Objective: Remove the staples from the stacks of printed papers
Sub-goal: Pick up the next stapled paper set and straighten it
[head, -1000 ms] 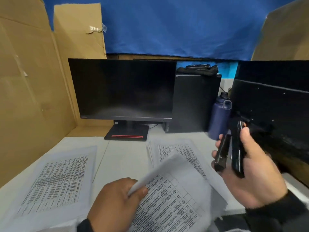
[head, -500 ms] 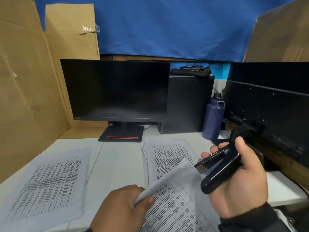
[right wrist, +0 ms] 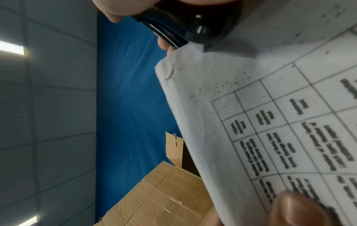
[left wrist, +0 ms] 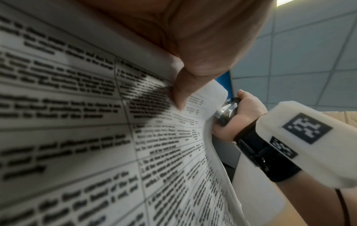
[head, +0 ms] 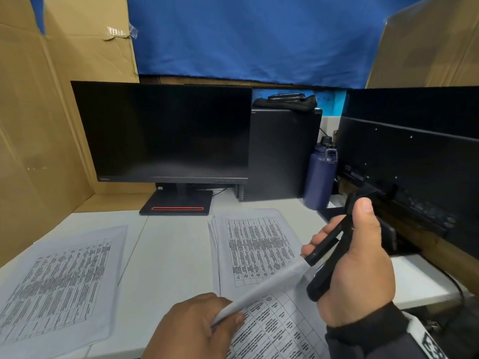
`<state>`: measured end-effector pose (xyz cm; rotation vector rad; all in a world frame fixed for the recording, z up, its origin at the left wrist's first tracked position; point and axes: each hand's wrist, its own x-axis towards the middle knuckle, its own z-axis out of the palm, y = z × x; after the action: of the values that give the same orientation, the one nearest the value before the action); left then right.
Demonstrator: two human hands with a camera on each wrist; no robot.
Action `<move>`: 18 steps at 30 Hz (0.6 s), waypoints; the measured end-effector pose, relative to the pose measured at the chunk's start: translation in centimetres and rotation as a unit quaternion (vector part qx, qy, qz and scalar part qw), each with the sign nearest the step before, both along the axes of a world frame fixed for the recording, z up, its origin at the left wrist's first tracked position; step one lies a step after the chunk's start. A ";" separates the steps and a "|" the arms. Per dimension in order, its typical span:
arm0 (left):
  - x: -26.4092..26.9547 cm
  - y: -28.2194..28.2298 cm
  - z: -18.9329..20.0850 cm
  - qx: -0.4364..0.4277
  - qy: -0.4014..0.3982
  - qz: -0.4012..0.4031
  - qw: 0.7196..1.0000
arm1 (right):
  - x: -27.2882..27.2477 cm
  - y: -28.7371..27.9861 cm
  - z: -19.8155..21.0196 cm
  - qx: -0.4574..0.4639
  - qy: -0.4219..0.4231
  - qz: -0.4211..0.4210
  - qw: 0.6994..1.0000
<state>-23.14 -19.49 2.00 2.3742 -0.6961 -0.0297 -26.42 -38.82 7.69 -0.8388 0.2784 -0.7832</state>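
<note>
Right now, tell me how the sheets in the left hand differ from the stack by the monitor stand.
The held sheets are lifted and curled, pinched by the left hand; the stack lies flat, untouched. The held corner sits at the black tool in the right hand. Both show printed tables.

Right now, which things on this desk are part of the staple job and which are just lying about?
Part of the job:
left hand pinching the held stack
right hand gripping the black stapler
middle stack
left stack

Just lying about:
monitor
computer tower
blue water bottle
cardboard panels
</note>
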 end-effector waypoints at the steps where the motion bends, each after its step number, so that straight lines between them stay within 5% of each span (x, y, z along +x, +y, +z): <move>1: -0.1 0.0 -0.1 0.001 -0.004 -0.002 1.000 | 0.0 -0.1 0.0 -0.002 0.005 0.008 1.000; 13: -0.4 -0.6 0.2 0.012 0.051 0.037 0.998 | 0.8 -2.5 -0.2 0.000 0.038 0.092 0.995; 18: 2.5 1.7 2.2 -0.217 0.188 0.138 0.948 | 1.2 -9.8 -0.7 0.077 0.088 0.053 0.992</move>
<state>-20.63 -17.78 4.23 1.9406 -0.1607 -0.1849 -25.25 -48.61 7.02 -0.7714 0.4429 -0.5819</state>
